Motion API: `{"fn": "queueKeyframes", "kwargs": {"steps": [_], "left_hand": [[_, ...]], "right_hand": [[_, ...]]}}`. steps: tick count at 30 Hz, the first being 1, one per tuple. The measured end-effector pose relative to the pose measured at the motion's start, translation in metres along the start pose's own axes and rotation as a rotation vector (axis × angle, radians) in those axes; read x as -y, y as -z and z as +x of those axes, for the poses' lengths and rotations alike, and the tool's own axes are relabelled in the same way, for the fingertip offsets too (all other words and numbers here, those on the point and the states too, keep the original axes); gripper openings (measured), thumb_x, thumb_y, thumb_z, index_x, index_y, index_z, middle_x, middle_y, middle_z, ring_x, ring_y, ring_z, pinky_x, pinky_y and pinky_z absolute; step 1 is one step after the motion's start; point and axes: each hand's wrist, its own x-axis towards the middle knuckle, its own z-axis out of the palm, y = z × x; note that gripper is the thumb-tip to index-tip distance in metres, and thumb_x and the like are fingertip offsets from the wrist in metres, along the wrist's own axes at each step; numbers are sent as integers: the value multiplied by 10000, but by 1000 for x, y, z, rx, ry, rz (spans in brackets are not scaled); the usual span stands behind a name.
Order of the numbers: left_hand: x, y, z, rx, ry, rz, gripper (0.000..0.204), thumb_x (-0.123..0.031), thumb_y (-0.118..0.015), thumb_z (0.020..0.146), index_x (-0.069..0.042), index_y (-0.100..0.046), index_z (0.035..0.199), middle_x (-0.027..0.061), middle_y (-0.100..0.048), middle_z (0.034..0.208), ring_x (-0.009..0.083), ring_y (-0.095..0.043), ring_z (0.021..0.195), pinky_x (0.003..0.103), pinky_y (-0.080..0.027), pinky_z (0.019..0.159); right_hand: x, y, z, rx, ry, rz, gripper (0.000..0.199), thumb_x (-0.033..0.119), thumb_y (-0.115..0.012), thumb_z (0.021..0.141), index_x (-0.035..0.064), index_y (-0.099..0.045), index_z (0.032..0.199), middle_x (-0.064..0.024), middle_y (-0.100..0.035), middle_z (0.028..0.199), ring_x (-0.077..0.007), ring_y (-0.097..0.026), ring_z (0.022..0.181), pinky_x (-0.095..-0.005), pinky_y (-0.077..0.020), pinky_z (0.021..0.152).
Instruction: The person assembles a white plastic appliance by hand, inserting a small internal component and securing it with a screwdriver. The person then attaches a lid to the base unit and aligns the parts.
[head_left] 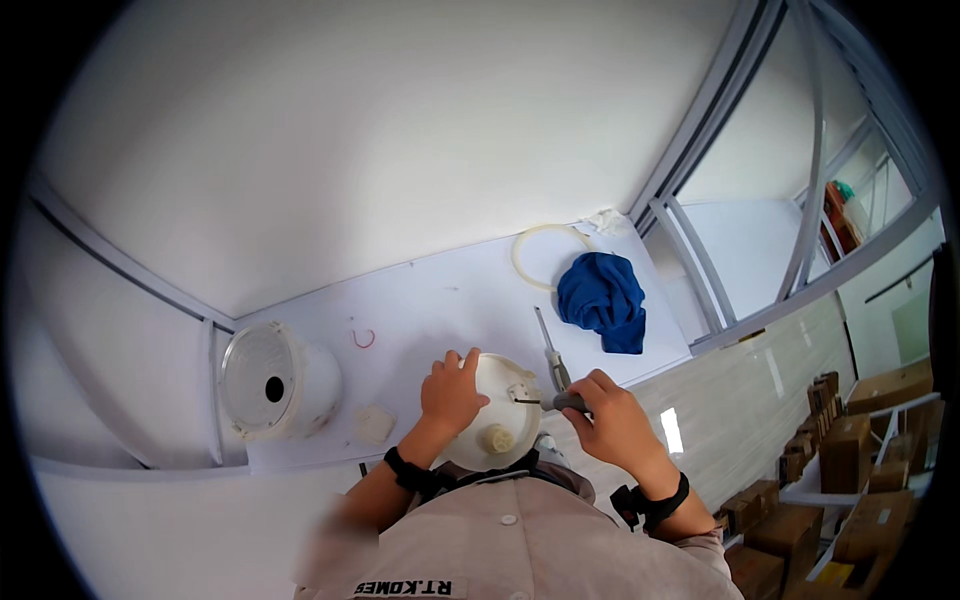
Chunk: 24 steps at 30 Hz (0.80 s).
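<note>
A round cream plastic cover [487, 420] is held near my body at the table's front edge. My left hand [452, 393] is closed on its left rim, thumb on the near face. In my right hand [612, 418] is the grey handle of a screwdriver [570, 401]. Its thin shaft points left and its tip reaches a small white fitting [518, 392] on the cover; whether it sits in a screw is too small to tell. A round knob-like piece [496, 437] stands out from the cover's lower part. A second screwdriver [551, 352] lies just beyond my right hand.
To the left a white cylindrical tub [318, 385] lies on its side on the white table [420, 290]. A blue cloth [602, 297] and a cream ring [518, 262] lie at the right, a red curved wire [365, 339] further left. Cardboard boxes [845, 455] stand on shelving at right.
</note>
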Motion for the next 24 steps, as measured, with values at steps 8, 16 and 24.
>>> {"fn": "queueKeyframes", "kwargs": {"steps": [8,16,24], "left_hand": [[28,6,-7,-25,111,-173,681,-377,-812,829,-108,-552,1397,169,-635,1236,386,-654,1070,495,-562,863],[53,10,-34,-139,220,-457,409,-386,-702,954,8,-716,1061,220,-739,908,421,-708,849,466,-554,766],[76,12,-66,-379,333,-678,357,-318,-768,915,22,-728,1014,175,-744,841,270,-709,735,372,-546,693]], "right_hand": [[-12,17,4,-319,-87,217,224,71,-760,906,-6,-619,1063,-143,-643,915,-249,-622,718,-313,-502,586],[-75,-50,-1,-491,-289,376,227,128,-725,968,-4,-600,1104,-89,-664,878,-138,-599,720,-270,-490,645],[-111,-116,7,-349,-443,743,255,129,-676,1001,-11,-530,1155,-70,-655,833,-126,-640,656,-282,-537,597]]}}
